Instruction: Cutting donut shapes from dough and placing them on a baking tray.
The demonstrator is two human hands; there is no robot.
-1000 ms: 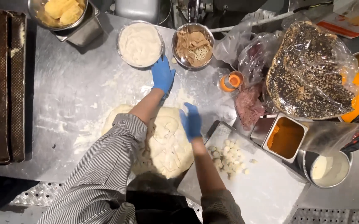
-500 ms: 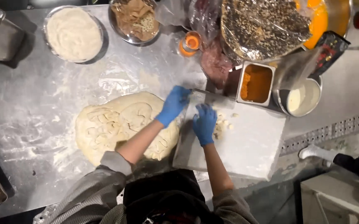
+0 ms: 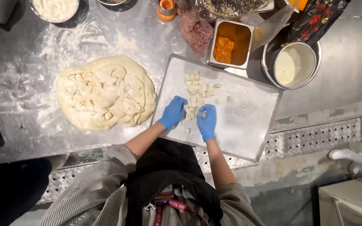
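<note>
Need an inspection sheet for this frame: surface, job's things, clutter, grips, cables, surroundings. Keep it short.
Surface: floured stainless steel worktable; white floured rectangular tray lies at its front edge.
Job's things: small pale dough pieces clustered on the tray; large flat pale dough mass left of the tray, on the table.
Clutter: rectangular steel pan of orange filling; round steel pot of white liquid; round bowl of white flour; small orange cup; clear plastic bags.
Grips: left hand and right hand, both blue-gloved, on the dough pieces; right pinches one.
Cables: nothing seen.
Surroundings: perforated metal ledge; another person's white shoe.
</note>
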